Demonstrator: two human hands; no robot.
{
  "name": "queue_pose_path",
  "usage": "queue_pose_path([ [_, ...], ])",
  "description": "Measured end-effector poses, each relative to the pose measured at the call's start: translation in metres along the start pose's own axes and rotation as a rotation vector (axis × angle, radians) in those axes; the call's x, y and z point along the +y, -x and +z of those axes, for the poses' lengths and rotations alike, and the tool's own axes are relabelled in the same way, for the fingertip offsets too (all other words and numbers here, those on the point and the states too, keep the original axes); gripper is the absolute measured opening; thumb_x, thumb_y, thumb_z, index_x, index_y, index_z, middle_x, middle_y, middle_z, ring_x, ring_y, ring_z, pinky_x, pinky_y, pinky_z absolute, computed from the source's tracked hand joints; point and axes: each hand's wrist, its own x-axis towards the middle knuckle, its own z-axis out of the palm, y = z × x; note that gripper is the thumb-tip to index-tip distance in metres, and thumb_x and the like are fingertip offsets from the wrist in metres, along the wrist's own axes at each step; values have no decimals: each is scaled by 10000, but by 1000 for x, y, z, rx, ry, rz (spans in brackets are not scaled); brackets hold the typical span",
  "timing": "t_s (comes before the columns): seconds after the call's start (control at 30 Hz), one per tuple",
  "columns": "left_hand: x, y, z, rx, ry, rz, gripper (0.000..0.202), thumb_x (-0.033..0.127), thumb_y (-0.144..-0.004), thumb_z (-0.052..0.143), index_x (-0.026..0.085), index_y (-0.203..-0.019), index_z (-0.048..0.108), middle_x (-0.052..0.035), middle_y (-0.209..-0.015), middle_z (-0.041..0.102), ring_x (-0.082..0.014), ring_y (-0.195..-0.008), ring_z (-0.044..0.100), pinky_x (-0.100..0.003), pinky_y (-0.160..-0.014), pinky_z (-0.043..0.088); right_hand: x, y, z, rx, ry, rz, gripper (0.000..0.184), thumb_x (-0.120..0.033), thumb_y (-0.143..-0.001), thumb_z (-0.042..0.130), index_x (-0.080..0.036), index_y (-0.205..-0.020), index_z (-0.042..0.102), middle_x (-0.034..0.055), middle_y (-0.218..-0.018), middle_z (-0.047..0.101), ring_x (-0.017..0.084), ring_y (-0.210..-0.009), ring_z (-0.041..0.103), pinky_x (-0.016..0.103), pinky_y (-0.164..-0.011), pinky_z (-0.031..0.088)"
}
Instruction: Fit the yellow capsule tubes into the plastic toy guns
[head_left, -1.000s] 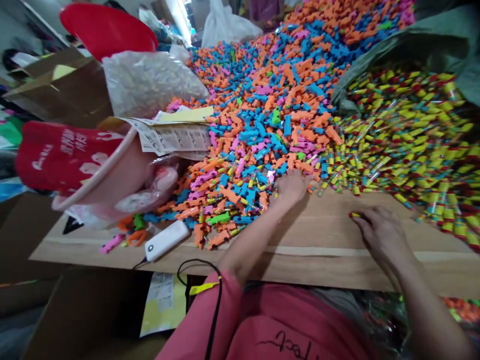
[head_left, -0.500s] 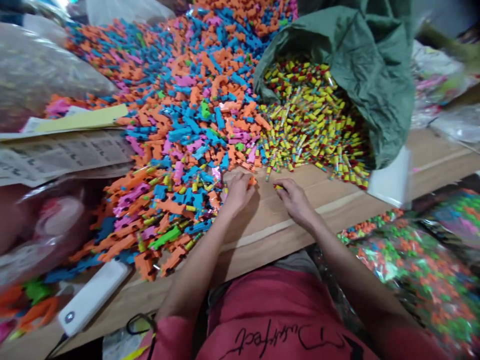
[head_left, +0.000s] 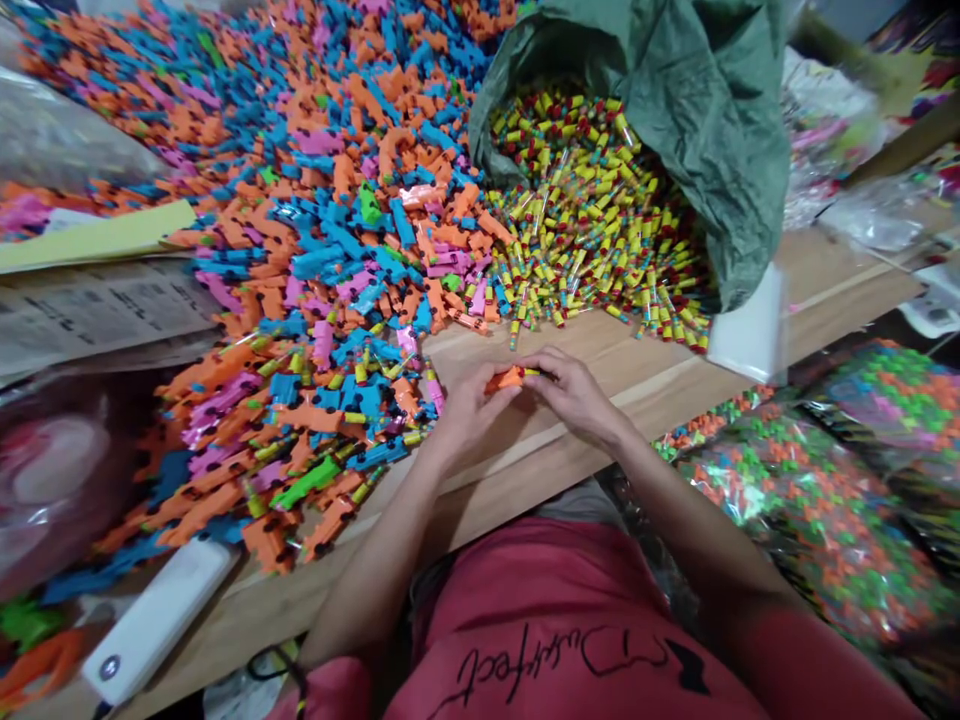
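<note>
My left hand (head_left: 472, 405) and my right hand (head_left: 571, 392) meet above the wooden table top (head_left: 600, 400), at the edge of a heap of small orange, blue and pink plastic toy pieces (head_left: 322, 270). The left hand grips an orange plastic piece (head_left: 506, 379). The right fingers pinch a small yellow tube (head_left: 531, 373) against its end. A spill of yellow, red-capped tubes (head_left: 592, 220) pours from a green sack (head_left: 675, 110) just beyond my hands.
Printed paper sheets (head_left: 97, 305) and a yellow card (head_left: 97, 235) lie on the heap's left side. A white power bank (head_left: 157, 620) sits near the front edge. Plastic bags of colourful pieces (head_left: 810, 510) lie below the table's right side.
My hands have come together, and the left now holds an orange piece lifted from the heap's edge. The right brings its yellow tube against that piece. The view has shifted slightly.
</note>
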Motion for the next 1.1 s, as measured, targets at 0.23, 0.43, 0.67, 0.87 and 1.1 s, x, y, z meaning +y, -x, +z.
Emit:
queue_pose_path([
  [0.23, 5, -1, -11, -94, -168, 126, 276, 396, -1008, 618, 190, -1163, 717, -96, -1093, 728, -254, -1038, 651, -386, -940, 511, -3, 0, -2, -57, 45, 3, 210, -200, -981, 616, -218, -1145, 745, 52, -995, 678, 213, -952, 643, 339, -859, 482],
  [0.43, 8, -2, -7, -133, -256, 177, 238, 330, -1021, 570, 185, -1157, 700, -118, -1122, 722, -270, -1062, 631, -415, -957, 508, -5, -1, -1, -50, 158, -10, 184, -142, -952, 570, -213, -1054, 706, 63, -1005, 664, 238, -967, 628, 354, -859, 492],
  [0.67, 26, 13, -51, -171, -365, 143, 211, 279, -1013, 532, 223, -1135, 694, -106, -1130, 740, -266, -1055, 662, -414, -942, 539, -16, -10, 6, -167, 36, -35, 213, -261, -1020, 588, -232, -1201, 697, 69, -1091, 670, 223, -1004, 642, 350, -888, 512],
  [0.87, 46, 39, -172, 304, -823, -52, 304, 465, -967, 583, 300, -1192, 702, -77, -1250, 695, -337, -1159, 639, -553, -1044, 509, 20, -40, 2, -88, 148, 27, 407, -269, -1000, 616, -224, -1405, 625, 94, -1125, 681, 232, -986, 635, 391, -920, 528],
  [1.1, 3, -46, -89, 85, -680, 4, 481, 94, -897, 455, 204, -1297, 698, -131, -1219, 631, -290, -1150, 568, -452, -1035, 481, 51, -63, 23, 34, 598, 50, 169, -318, -1009, 614, -214, -1002, 747, 114, -1004, 650, 261, -928, 610, 381, -859, 505],
])
